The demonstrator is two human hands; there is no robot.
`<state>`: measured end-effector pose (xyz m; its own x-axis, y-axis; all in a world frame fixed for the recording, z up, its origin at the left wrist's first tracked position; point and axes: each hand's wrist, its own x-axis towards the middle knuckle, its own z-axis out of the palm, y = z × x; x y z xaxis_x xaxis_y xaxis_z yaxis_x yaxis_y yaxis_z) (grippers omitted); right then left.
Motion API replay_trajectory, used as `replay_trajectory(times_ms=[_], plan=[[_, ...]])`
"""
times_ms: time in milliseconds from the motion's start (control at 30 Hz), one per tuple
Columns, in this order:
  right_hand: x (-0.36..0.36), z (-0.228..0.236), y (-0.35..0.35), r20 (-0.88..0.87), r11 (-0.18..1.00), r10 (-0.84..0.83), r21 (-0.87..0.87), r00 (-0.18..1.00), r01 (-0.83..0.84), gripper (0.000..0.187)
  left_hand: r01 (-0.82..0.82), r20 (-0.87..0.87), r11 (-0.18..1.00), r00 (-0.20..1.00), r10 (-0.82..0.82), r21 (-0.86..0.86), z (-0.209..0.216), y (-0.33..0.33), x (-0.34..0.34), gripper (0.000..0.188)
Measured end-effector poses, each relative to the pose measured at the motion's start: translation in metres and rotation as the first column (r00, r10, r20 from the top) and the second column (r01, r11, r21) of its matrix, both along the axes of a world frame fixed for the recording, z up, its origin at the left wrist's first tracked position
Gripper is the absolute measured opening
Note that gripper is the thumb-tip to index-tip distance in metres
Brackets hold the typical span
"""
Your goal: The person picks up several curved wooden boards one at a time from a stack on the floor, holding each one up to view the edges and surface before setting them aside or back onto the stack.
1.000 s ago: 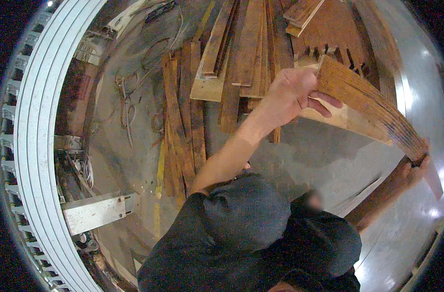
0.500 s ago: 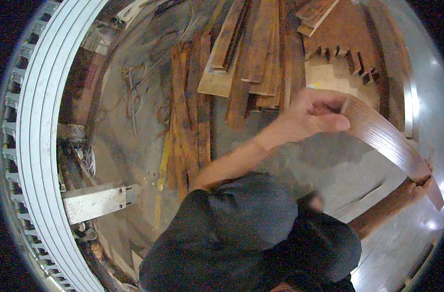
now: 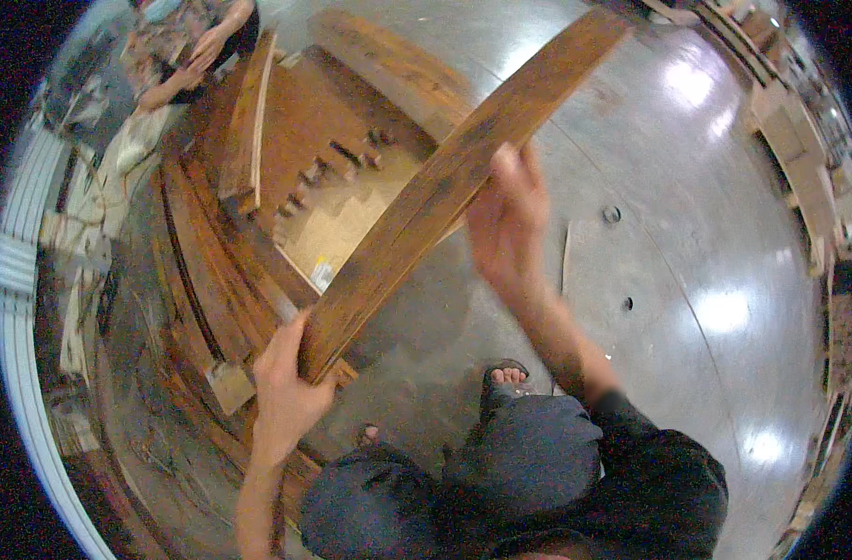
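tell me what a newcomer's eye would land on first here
Probably the long brown plank, slanting across the middle, its near end in the left hand and the right hand at its right edge. Next, perhaps, another person at the upper left, and the grey floor shining at the right.

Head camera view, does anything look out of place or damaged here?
Two small dark round objects lie on the grey floor, right of the right hand, away from the stacked planks; I can't tell what they are. The brown plank in the left hand shows no clear damage; its bend may be lens distortion.
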<state>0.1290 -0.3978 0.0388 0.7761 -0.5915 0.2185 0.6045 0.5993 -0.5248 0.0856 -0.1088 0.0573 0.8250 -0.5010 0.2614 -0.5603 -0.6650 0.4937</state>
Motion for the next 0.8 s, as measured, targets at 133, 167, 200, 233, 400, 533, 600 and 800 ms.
replay_trajectory(times_ms=[133, 167, 200, 233, 400, 533, 600, 800], plan=[[0.016, 0.015, -0.085, -0.047, 0.93, -0.197, -0.325, 0.979, 0.172, 0.075, -0.02, -0.086, 1.0, 0.996, 0.021, 0.014, -0.01, 0.038, -0.034, 0.064], [0.029, -0.001, -0.094, -0.019, 0.919, -0.204, -0.349, 0.979, 0.185, 0.091, -0.005, -0.104, 1.0, 0.995, 0.003, -0.012, -0.015, 0.044, -0.037, 0.065], [0.034, -0.001, -0.089, 0.012, 0.883, -0.219, -0.422, 0.976, 0.203, 0.091, -0.004, -0.115, 1.0, 0.993, 0.001, -0.029, -0.022, 0.052, -0.038, 0.065], [0.036, 0.0, -0.09, -0.005, 0.891, -0.197, -0.419, 0.98, 0.177, 0.088, -0.004, -0.127, 0.999, 0.992, -0.002, -0.048, -0.026, 0.057, -0.039, 0.065], [0.034, 0.0, -0.111, 0.077, 0.927, 0.044, -0.375, 0.996, -0.012, 0.078, 0.018, -0.163, 0.999, 0.986, -0.024, -0.036, -0.033, 0.074, -0.043, 0.065], [0.031, 0.006, -0.122, -0.018, 0.925, -0.038, -0.378, 0.999, 0.029, 0.063, -0.036, -0.185, 0.999, 0.982, 0.035, -0.005, -0.042, 0.089, -0.048, 0.068], [0.028, 0.008, -0.126, -0.085, 0.907, -0.108, -0.417, 0.99, 0.063, 0.055, -0.036, -0.206, 0.999, 0.978, 0.036, 0.007, -0.042, 0.089, -0.049, 0.069], [0.027, -0.002, -0.128, -0.031, 0.747, -0.35, -0.613, 0.936, 0.259, 0.051, -0.029, -0.255, 1.0, 0.967, 0.027, -0.004, -0.045, 0.089, -0.053, 0.071]])
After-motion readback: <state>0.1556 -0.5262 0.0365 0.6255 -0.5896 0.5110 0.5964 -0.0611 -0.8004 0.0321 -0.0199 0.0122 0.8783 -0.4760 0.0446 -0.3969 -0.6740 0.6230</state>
